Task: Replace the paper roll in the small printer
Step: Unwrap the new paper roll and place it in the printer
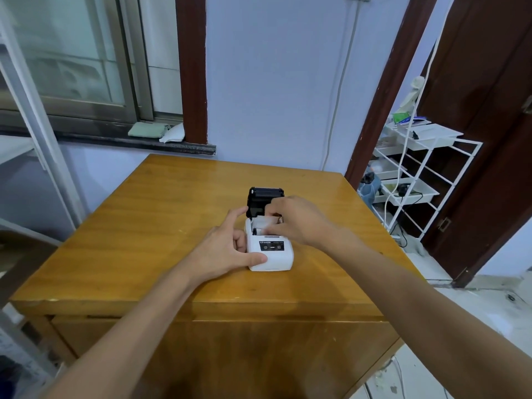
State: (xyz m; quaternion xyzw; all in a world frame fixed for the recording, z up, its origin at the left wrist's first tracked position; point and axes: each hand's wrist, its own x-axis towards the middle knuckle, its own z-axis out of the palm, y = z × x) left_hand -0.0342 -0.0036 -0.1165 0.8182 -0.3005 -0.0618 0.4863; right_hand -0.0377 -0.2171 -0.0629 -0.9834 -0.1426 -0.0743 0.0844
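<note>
A small white printer (272, 254) stands near the middle of the wooden table (144, 226), its black lid (263, 198) swung up and open at the back. My left hand (227, 251) grips the printer's left side, thumb on the front corner and index finger by the lid. My right hand (293, 218) reaches over the open compartment, fingers pinched on the white paper roll (263, 221), which sits partly inside the bay. The fingers hide the right part of the roll.
A white wire rack (417, 174) with trays, cables and small items stands right of the table, beside a dark wooden door (489, 110). A window sill (138, 139) with a cloth lies behind the table on the left.
</note>
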